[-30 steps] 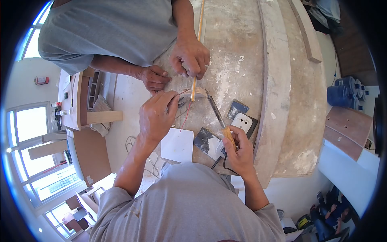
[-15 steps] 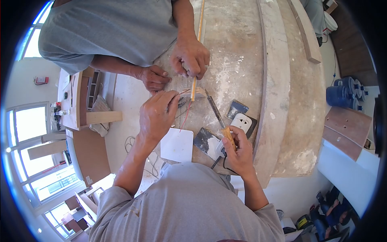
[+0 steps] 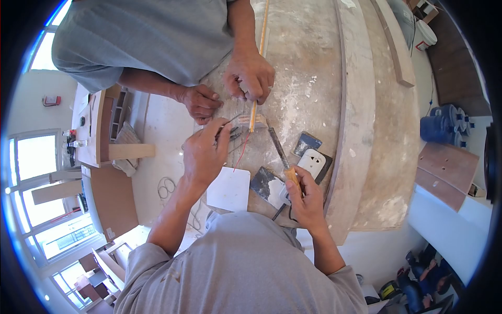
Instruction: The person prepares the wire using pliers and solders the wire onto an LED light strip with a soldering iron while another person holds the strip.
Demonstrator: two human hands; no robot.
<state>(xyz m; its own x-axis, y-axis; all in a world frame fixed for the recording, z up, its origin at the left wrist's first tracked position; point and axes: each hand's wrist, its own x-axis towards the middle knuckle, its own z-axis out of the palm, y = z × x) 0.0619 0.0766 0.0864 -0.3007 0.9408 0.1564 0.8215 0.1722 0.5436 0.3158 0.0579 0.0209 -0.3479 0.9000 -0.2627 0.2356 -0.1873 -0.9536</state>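
Observation:
My right hand (image 3: 304, 194) grips a soldering iron (image 3: 278, 146) by its wooden handle. The iron's dark tip points up, just right of the end of a long, narrow yellow-and-white strip (image 3: 253, 118). My left hand (image 3: 206, 149) is closed, thumb against fingers, on a thin wire (image 3: 236, 117) reaching toward that end. From the strip's end a red wire (image 3: 241, 153) hangs down. Beneath the end lies a small pale block (image 3: 243, 121). A co-worker's hand (image 3: 251, 76) presses on the strip, and that person's other hand (image 3: 200, 103) rests curled beside my left hand.
A white power socket (image 3: 312, 162) with a plug in it lies near my right hand, among dark plates (image 3: 307, 143). A white square plate (image 3: 228, 189) is at the table's near edge. A long board (image 3: 355, 120) runs along the worktable (image 3: 392, 172). Blue water bottles (image 3: 440, 125) stand at right.
My right hand and the soldering iron have shifted slightly left and down. The view has moved a little. The co-worker's hand still holds the strip.

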